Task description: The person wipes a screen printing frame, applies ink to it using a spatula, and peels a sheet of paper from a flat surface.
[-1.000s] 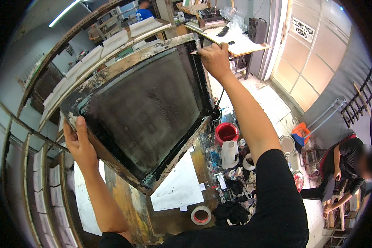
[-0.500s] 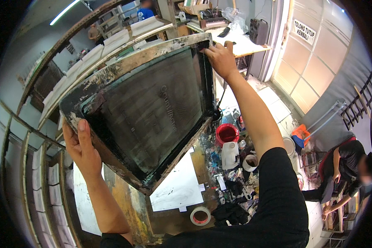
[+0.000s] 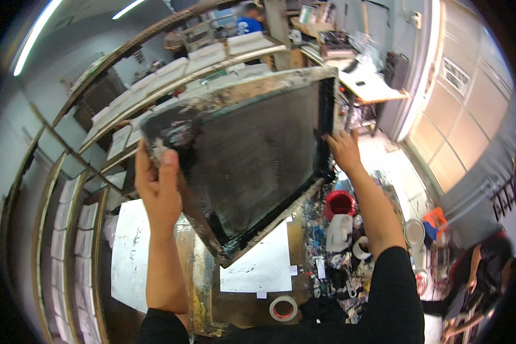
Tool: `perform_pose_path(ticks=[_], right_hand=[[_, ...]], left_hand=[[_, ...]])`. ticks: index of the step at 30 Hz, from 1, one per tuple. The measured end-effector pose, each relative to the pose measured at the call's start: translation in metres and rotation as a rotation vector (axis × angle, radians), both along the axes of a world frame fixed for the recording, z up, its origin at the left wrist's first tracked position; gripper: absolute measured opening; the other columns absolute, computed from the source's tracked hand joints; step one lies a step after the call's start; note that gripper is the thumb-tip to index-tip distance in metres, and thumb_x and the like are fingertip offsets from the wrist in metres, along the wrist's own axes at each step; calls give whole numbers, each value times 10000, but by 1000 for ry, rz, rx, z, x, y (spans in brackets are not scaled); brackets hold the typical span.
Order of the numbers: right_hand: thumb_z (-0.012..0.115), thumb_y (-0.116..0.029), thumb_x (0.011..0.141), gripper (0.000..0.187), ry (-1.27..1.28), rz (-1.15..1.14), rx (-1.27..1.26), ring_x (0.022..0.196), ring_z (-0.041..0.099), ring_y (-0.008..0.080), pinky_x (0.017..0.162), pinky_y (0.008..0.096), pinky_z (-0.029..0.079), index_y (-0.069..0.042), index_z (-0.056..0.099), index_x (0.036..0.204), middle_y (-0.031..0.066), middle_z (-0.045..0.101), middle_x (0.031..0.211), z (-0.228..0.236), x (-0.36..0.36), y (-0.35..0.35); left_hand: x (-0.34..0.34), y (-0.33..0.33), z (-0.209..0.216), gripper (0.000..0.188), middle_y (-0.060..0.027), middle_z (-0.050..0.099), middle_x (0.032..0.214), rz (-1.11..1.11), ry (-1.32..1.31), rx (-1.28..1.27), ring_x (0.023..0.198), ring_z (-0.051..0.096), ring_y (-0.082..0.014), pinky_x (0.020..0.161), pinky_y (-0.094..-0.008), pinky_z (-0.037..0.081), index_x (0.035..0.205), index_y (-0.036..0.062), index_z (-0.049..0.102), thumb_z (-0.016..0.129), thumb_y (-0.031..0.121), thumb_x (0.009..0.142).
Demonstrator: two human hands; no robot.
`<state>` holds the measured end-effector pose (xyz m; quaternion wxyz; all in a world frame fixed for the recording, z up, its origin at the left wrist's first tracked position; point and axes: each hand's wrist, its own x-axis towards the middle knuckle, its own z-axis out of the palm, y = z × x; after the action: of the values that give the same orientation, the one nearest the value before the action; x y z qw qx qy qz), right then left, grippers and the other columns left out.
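A screen-printing frame [image 3: 258, 155], with dark mesh and a worn, ink-smeared wooden rim, is held up tilted in front of me. My left hand [image 3: 160, 192] grips its left edge, with the thumb on the near face and the fingers behind. At the right edge my right hand [image 3: 345, 152] closes on the rim, its fingertips partly hidden. Below the frame lies a white sheet [image 3: 257, 269] with dark smudges, on a stained board. A roll of tape [image 3: 273, 309] rests near me.
Racks [image 3: 77, 229] with white stacks stand on the left. To the right are a red bucket [image 3: 339, 200], a white jug [image 3: 338, 234] and ink-stained clutter. A person in black [image 3: 487, 264] is at far right; another in blue [image 3: 247, 25] is at the back.
My right hand has slid down from the frame's upper corner along its right edge. The view has shifted, and the mesh is turned so its lettering no longer shows clearly.
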<state>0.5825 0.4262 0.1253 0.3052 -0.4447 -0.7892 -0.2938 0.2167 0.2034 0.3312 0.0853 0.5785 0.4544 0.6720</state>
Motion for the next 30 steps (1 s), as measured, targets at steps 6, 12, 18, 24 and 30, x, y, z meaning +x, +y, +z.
perform_pose_path(ticks=[6,12,18,24,30], right_hand=[[564,-138,846,208,-85,-60,-150,909,567,202,956,491,330,-156,681,1017,7,605,835,-45,-3,-19],[563,-147,853,153,-98,38,-197,926,577,193,964,477,334,-153,699,921,4,628,808,-69,-9,-34],[547,-154,852,164,-175,59,-245,948,575,200,994,479,325,-149,710,876,5,652,813,-64,-10,-39],[515,-172,834,214,-473,-22,-339,1032,579,185,1068,485,291,-185,719,898,-11,687,863,-73,-14,-17],[542,-154,816,189,-605,24,-372,1001,594,166,1030,430,316,-213,715,863,-27,670,788,-64,-9,-4]], left_hand=[[7,-1,8,476,-11,608,1064,-105,-75,35,884,513,-34,754,-182,413,1392,-34,426,585,134,976],[6,-5,11,462,4,610,1025,-130,-72,19,841,497,-18,724,-167,395,1372,-33,442,595,144,973],[10,-3,12,481,-20,620,1060,-106,-57,19,895,526,-48,771,-187,419,1370,-41,445,614,159,967],[0,-2,4,582,-137,566,1278,4,76,-10,1125,542,-176,970,-286,426,1439,-57,370,618,183,970],[2,6,1,361,-29,622,1119,-65,38,56,1012,558,-78,914,-219,446,1304,11,526,592,171,986]])
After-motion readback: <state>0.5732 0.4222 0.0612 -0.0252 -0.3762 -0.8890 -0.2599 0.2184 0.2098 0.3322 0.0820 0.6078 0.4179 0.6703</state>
